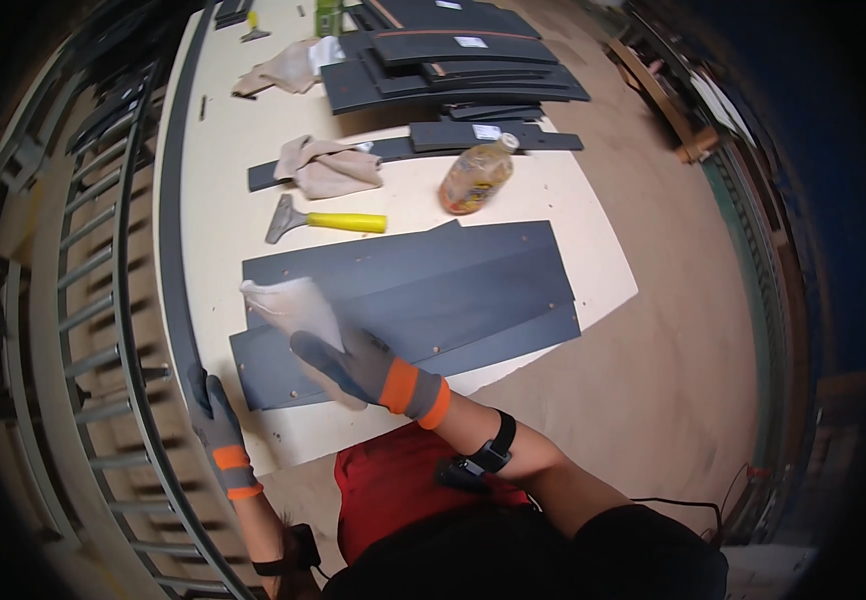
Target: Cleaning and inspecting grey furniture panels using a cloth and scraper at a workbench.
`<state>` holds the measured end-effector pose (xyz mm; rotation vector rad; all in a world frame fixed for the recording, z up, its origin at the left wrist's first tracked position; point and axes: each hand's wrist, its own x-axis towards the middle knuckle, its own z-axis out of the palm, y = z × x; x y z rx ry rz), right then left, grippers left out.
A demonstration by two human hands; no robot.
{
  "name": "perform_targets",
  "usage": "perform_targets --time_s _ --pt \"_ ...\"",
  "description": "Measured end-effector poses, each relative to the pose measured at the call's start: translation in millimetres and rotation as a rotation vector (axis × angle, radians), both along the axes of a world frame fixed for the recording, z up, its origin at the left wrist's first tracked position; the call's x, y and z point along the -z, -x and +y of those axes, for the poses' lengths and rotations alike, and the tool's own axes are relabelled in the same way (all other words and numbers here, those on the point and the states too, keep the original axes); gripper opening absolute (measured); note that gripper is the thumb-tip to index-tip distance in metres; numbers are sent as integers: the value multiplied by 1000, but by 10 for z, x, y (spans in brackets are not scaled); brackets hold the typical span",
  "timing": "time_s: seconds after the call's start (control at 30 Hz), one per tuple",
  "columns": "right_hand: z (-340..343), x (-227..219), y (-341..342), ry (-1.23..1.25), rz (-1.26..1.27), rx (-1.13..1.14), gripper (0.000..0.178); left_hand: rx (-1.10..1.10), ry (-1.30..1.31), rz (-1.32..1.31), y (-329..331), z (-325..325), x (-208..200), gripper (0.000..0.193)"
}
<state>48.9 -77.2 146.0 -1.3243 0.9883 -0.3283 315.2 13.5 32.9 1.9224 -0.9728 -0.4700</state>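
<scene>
Head view: our right hand grasps a pale cloth, thumb on top, over the dark panels by the table's near edge. The cloth's long axis slants, one end pointing toward the table's far left corner, the other toward us and a little right under the hand. It is slightly blurred. The panels overlap, their long axes running from the left edge toward the right, with the right ends somewhat farther from us. Our left hand is at the table's left edge near its near left corner; we cannot tell whether it grips anything.

The table is white. Beyond the panels we see a scraper, its yellow handle pointing to the right edge, and a bottle nearer that edge. A crumpled rag lies on a dark strip farther back, and a stack of dark boards fills the far right part. Along the left side runs a roller rack; brown floor spreads out to the right.
</scene>
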Motion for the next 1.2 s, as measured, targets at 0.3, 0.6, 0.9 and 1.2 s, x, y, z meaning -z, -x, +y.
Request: perform_targets --time_s 0.3,0.6,0.9,1.2 --pt "-5 944 1192 838 800 181 68 522 -202 -541 1004 -1059 -115 56" --pt "-346 1008 3718 265 1003 1129 72 339 -19 -686 771 -943 63 53" --pt "85 956 3531 104 768 1016 76 -18 -394 30 204 -311 395 49" --pt "-144 1050 4064 733 587 887 61 381 331 326 317 -255 -445 50"
